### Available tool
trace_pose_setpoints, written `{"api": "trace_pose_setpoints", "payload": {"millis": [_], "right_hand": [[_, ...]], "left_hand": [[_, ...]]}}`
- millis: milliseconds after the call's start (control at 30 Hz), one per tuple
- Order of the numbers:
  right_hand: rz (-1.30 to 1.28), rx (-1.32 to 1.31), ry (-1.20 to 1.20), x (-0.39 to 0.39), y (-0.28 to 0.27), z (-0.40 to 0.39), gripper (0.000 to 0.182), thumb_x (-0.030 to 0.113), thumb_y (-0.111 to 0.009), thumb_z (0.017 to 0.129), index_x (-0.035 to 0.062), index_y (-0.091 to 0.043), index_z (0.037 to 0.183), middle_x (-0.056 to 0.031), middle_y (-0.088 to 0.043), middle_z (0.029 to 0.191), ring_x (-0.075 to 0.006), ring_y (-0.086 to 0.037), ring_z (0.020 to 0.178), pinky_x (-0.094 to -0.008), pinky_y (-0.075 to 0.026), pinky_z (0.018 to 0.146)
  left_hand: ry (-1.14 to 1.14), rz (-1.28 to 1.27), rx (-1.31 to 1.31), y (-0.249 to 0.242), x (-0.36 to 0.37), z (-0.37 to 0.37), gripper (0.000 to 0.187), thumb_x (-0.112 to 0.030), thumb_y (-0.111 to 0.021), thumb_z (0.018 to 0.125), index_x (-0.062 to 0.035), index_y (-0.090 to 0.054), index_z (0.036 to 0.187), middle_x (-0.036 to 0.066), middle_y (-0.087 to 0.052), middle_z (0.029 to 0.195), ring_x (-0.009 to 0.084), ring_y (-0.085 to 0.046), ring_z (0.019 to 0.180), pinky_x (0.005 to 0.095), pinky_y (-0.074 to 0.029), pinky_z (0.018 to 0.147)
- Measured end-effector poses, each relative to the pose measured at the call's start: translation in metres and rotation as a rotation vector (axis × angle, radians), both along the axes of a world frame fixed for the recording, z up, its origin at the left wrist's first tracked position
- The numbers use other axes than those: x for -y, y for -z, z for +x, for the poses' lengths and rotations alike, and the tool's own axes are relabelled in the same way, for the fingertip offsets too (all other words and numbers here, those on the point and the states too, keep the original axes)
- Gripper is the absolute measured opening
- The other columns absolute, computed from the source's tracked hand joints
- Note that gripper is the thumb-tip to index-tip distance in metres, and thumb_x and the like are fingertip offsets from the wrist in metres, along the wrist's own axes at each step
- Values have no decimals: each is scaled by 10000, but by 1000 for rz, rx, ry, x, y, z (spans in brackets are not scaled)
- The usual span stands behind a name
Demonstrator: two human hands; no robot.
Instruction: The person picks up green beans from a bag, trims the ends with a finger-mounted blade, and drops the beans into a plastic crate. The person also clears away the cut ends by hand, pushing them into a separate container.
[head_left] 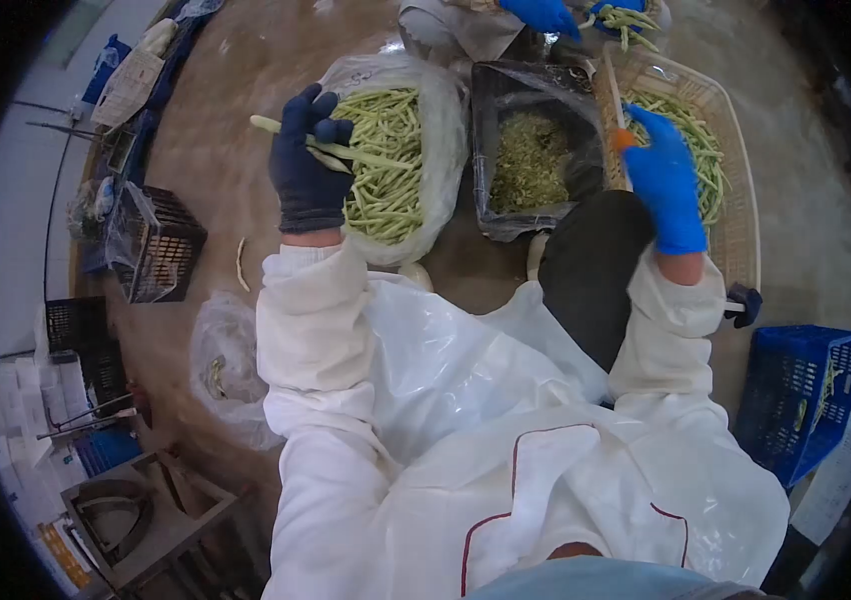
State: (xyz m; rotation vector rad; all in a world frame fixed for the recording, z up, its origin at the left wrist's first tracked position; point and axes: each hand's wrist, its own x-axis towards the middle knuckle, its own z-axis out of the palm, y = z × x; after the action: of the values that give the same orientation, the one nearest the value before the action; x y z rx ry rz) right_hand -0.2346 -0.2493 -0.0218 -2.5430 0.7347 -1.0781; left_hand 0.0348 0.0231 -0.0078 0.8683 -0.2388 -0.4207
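The left hand (311, 165), in a dark glove, has its fingers closed on long green pods (268, 124), held slantwise over the left edge of a plastic bag (451, 135) heaped with more pods (386, 170). The right hand (668, 180), in a blue glove, looks pinched on a small orange item (625, 139), too covered to identify, at the left edge of a beige crate (743, 190) that also holds pods. The step in hand appears to be handling a few pods picked apart from the heaps; moving them calls for a steady left pinch, and letting them go calls for parting those fingers clear of the bag's rim. Between bag and crate, a black crate (482, 150) carries green scraps (531, 160). Beyond its far right corner are a co-worker's gloved hands (543, 14). A stray pod (242, 265) lies on the floor (216, 130) left of the bag; a blue crate (796, 400) stands near the beige crate's near right corner.
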Motion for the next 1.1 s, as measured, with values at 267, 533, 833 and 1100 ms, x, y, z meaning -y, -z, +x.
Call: {"api": "trace_pose_setpoints", "payload": {"millis": [267, 533, 833, 1100], "right_hand": [[904, -220, -768, -126, -11, 84, 274, 172, -613, 804, 30, -644, 1036, -169, -664, 912, -233, -649, 815, -321, -492, 731], [243, -118, -866, -139, -3, 83, 149, 96, -593, 718, 71, -649, 853, -133, -620, 790, -344, -581, 717, -405, -469, 658], [299, 296, -337, -58, 6, 86, 180, 83, -602, 756, 92, -658, 926, -159, -625, 839, -348, -599, 780, -398, -485, 706], [161, 152, -220, -14, 15, 67, 351, 73, -674, 719, 81, -645, 1069, -132, -630, 1034, -240, -610, 903, -320, -484, 777]], "left_hand": [[57, -44, 65, -15, 18, -31, 309, -195, -561, 888, 29, -544, 1099, 138, -631, 895, 146, -577, 612, 283, -503, 640], [83, 410, 484, 6, 23, -35, 365, -306, -569, 898, -11, -573, 1113, 98, -648, 812, 139, -587, 611, 259, -482, 585], [512, 634, 617, -18, 13, -67, 292, -279, -512, 920, -40, -649, 1016, 22, -561, 630, 77, -493, 516, 222, -396, 479], [552, 753, 425, -16, 26, -71, 279, -254, -574, 887, -36, -634, 1051, 18, -594, 679, 50, -514, 560, 190, -385, 481]]}}
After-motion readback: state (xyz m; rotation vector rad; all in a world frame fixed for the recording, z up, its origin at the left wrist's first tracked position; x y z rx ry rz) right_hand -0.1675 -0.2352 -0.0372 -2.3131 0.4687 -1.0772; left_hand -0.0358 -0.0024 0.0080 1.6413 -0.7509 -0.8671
